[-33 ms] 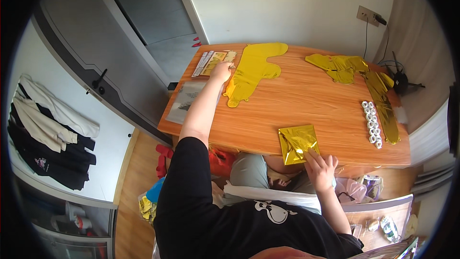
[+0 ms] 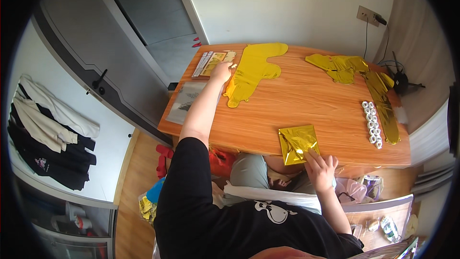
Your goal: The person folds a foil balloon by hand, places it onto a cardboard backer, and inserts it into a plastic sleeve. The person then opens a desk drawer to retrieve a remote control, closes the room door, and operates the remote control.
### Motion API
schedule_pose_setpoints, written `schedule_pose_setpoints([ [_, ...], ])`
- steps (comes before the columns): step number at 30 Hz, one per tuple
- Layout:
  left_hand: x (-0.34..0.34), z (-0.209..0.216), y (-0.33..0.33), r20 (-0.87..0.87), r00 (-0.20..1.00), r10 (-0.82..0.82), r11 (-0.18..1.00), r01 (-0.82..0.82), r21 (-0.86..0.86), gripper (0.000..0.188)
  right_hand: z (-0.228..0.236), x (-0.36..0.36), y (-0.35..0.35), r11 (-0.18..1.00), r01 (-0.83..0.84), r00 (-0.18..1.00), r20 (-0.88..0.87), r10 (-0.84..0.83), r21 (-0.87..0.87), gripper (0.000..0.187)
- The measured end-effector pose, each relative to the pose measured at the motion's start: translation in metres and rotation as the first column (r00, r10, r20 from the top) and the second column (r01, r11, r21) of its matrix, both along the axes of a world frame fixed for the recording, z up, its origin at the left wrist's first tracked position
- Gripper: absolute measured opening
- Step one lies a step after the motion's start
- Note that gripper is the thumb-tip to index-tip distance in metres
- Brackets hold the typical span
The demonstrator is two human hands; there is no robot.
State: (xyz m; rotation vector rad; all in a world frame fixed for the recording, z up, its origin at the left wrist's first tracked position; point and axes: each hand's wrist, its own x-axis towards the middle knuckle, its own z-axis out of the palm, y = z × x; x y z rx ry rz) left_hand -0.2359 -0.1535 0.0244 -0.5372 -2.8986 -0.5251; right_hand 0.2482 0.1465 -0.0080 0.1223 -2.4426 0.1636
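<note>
One folded gold foil square (image 2: pixel 293 136) lies at the worktop's (image 2: pixel 311 100) near edge. The right hand (image 2: pixel 320 169), its forearm rising from the lower right, rests slightly spread fingers on the near right corner; whether it pinches cannot be told. The left arm stretches far forward, the left hand (image 2: pixel 221 72) at some flat packets (image 2: pixel 204 65), its grip unclear. Further out: one flat gold foil shape (image 2: pixel 254 72), two columns of white rings (image 2: pixel 371 124), one clear sleeve (image 2: pixel 178 108) with unreadably small print.

On the brown wooden table (image 2: pixel 316 108), a flat, lobed gold foil piece (image 2: pixel 256 69) lies behind and left of a square gold foil packet (image 2: pixel 297 140), with small round white rolls (image 2: pixel 371 124) farther right.
</note>
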Motion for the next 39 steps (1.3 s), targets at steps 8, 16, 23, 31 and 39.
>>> schedule_pose_setpoints([
  [8,-0.004,-0.003,-0.001,-0.034,0.990,0.140,0.985,-0.135,0.110,0.039,-0.005,-0.001,0.004,1.000,-0.027,1.000,0.014,0.027,0.000,0.036],
  [16,-0.008,0.017,-0.006,0.282,0.945,0.167,0.915,-0.255,0.311,0.030,-0.001,0.002,0.013,0.997,-0.047,0.998,-0.035,0.049,0.063,0.033],
  [23,0.061,0.089,-0.015,-0.344,0.922,0.177,0.891,-0.002,0.454,0.031,0.004,0.004,0.018,0.994,-0.082,0.994,-0.064,0.087,0.069,0.032],
  [31,0.179,0.097,-0.005,0.237,0.862,-0.449,0.431,-0.024,0.902,0.047,-0.006,0.008,0.046,0.977,-0.188,0.980,-0.047,0.193,0.104,0.032],
  [39,0.244,0.015,0.038,0.382,0.694,-0.610,0.444,-0.100,0.890,0.028,-0.018,0.002,0.087,0.625,0.097,0.965,-0.081,-0.250,-0.774,0.007],
])
